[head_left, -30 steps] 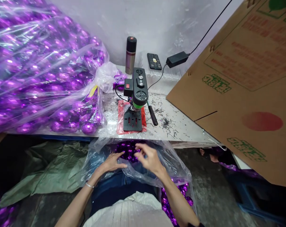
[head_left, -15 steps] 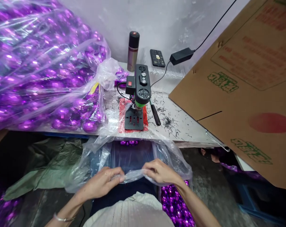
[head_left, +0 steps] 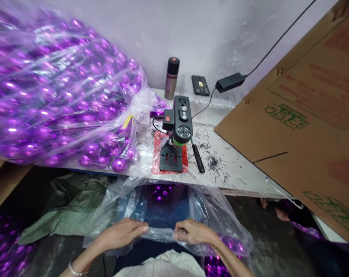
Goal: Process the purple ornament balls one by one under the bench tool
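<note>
Clear plastic sheeting (head_left: 220,215), probably a large bag, spreads over my lap and up to the table edge. My left hand (head_left: 124,232) pinches its gathered near edge on the left, and my right hand (head_left: 191,232) grips the same edge a short way to the right. The edge runs taut between them. Beyond it on the table stands a small black drill press (head_left: 182,119) with a black base plate (head_left: 171,158) on a red mat. Purple shiny balls (head_left: 163,191) show beneath the table edge, between my legs.
A big clear bag of purple balls (head_left: 62,104) fills the table's left. Behind the press are a spray can (head_left: 171,79), a phone (head_left: 200,85) and a power adapter (head_left: 230,82). A cardboard box (head_left: 301,123) leans in from the right. Black shavings (head_left: 213,162) litter the table (head_left: 246,181).
The view has shifted, so the table and its items sit lower and further right. Both hands still hold the plastic edge, and my left fingers look flatter along it.
</note>
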The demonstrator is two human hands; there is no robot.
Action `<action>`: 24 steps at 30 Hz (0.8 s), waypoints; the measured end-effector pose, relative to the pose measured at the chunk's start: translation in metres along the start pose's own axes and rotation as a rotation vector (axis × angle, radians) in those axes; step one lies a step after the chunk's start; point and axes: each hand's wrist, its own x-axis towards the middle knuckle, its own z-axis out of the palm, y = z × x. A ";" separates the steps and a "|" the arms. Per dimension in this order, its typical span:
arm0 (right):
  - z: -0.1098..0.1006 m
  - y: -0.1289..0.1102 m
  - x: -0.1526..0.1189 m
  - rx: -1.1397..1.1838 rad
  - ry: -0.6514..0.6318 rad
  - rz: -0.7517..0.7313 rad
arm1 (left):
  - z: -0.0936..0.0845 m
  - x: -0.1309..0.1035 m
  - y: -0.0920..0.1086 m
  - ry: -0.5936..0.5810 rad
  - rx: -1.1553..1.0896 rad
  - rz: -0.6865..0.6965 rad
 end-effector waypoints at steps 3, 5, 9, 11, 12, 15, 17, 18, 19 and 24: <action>-0.012 -0.005 0.009 -0.058 0.062 -0.039 | -0.020 0.017 0.013 0.029 0.008 0.061; -0.026 -0.017 0.017 -0.063 0.161 -0.127 | -0.039 0.031 0.025 0.199 -0.007 0.106; -0.057 -0.062 0.047 0.127 0.419 -0.402 | -0.076 0.052 0.044 0.896 -0.086 0.176; -0.073 -0.092 0.075 0.279 0.626 -0.483 | -0.094 0.058 0.047 1.357 -0.063 0.108; -0.082 -0.108 0.091 0.350 0.741 -0.499 | -0.102 0.059 0.046 1.564 -0.036 0.053; -0.109 -0.156 0.142 0.450 1.018 -0.465 | -0.124 0.055 0.023 1.957 0.022 -0.100; -0.128 -0.185 0.170 0.460 1.055 -0.411 | -0.136 0.049 -0.006 2.029 -0.030 -0.194; -0.137 -0.198 0.181 0.469 1.032 -0.383 | -0.141 0.045 -0.022 2.023 -0.101 -0.252; -0.144 -0.209 0.189 0.478 1.003 -0.380 | -0.147 0.042 -0.038 1.994 -0.200 -0.318; -0.160 -0.235 0.203 0.455 0.939 -0.479 | -0.182 0.047 -0.083 1.835 -0.650 -0.544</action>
